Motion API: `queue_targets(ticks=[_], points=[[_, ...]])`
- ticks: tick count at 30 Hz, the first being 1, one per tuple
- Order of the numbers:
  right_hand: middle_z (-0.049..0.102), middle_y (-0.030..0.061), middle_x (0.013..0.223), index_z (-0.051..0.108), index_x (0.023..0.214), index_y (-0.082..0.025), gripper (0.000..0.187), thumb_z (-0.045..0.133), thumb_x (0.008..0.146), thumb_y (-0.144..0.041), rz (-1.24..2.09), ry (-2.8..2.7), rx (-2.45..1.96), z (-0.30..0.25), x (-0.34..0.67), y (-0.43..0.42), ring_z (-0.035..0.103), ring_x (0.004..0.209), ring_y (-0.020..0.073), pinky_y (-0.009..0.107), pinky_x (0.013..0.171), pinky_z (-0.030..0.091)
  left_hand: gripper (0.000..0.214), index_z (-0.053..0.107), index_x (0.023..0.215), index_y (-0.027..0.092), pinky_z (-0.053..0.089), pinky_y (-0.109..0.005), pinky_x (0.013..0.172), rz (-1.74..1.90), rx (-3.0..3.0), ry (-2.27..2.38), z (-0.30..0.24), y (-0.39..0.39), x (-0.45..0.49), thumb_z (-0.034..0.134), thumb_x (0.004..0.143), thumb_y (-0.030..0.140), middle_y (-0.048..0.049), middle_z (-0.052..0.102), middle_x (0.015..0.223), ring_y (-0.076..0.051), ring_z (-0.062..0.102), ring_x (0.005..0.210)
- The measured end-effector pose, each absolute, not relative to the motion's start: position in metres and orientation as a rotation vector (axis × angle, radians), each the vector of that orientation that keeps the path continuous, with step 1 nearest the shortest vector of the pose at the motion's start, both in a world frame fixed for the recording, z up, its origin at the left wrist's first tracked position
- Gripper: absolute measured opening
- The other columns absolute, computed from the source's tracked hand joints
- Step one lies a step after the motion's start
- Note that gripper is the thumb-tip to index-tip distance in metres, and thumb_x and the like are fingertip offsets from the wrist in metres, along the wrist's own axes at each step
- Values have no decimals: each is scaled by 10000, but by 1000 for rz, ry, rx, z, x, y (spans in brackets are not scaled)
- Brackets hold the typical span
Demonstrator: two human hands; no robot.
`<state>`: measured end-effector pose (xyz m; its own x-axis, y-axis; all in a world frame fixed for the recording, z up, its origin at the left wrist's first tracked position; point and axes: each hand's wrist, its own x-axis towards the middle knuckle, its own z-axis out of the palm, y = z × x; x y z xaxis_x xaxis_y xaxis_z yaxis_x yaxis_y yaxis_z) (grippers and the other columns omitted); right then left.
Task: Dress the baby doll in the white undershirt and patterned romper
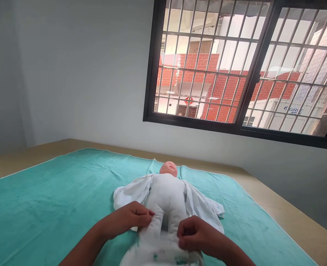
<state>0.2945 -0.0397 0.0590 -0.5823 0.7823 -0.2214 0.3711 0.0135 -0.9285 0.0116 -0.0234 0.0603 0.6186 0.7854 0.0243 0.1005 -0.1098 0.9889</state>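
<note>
A baby doll [167, 192] with a pink head and a white soft body lies on its back, its head far from me. Spread open beneath it is a white baby jacket [206, 207], sleeves out to both sides. Around its lower legs is a white garment with green prints [152, 247], blurred at the bottom edge; I cannot tell its exact kind. My left hand [131, 220] pinches white fabric beside the doll's leg on the left. On the other side, my right hand [198, 234] has curled fingers closed on the fabric by the other leg.
A turquoise blanket [61, 199] covers much of a tan padded surface [299, 218]. Behind it rises a grey-white wall [97, 74] with a black-framed, barred window [149, 74] at the upper right.
</note>
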Motion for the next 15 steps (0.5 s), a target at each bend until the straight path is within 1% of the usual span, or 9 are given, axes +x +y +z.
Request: queue_targets(ticks=[1,2,3,4,7,9,11,12,15], points=[[489,-58,551,641,677,-148,232,739,659,-357,1598,-1972,-1227,59,300,-40,368,526,63,197,495,250,466,406,537,202,462,-319,868,735,1555,755,60,-21,4,588,867,476,72,374,445,-124,521,529],[498,-56,548,641,670,-149,197,737,644,-319,1598,-1988,-1263,58,305,-40,382,523,65,196,496,261,461,407,549,200,479,-308,789,796,1507,751,59,-19,-3,556,890,471,90,348,407,-87,415,417],[500,-55,545,638,663,-148,178,731,638,-297,1589,-1989,-1283,56,308,-40,387,524,67,196,498,265,456,407,558,198,478,-290,717,861,1462,747,59,-16,-11,526,911,461,101,325,378,-67,333,368],[496,-54,548,632,663,-146,176,726,642,-292,1570,-1975,-1281,54,310,-39,384,530,68,197,502,266,447,414,563,194,461,-266,651,914,1426,747,58,-15,-16,512,921,445,101,323,364,-59,298,356],[460,-55,574,583,680,-152,284,722,682,-399,1497,-1857,-1180,48,308,-39,349,549,70,203,508,253,303,547,637,165,358,-208,484,907,1416,777,56,-14,-14,585,866,360,55,482,439,-65,374,393],[430,-56,590,537,692,-168,381,699,711,-512,1431,-1782,-1109,46,302,-41,327,561,75,209,512,252,134,652,749,148,355,-207,461,762,1455,777,55,-19,2,651,773,280,27,589,558,-81,464,427],[406,-56,590,505,695,-180,446,674,717,-592,1368,-1736,-1089,45,295,-43,319,568,83,215,516,258,169,721,835,152,392,-214,502,599,1530,780,54,-28,23,704,685,228,10,642,670,-105,543,516],[398,-55,588,498,694,-184,467,665,714,-619,1334,-1721,-1097,44,291,-44,321,571,87,218,519,264,189,742,838,160,398,-213,528,554,1580,794,54,-33,32,725,660,222,8,650,703,-110,555,562],[397,-49,589,486,684,-190,508,635,707,-676,1244,-1667,-1123,40,282,-46,338,580,98,224,525,287,179,778,816,189,376,-201,568,499,1707,839,58,-45,48,753,643,227,15,659,749,-109,541,646]])
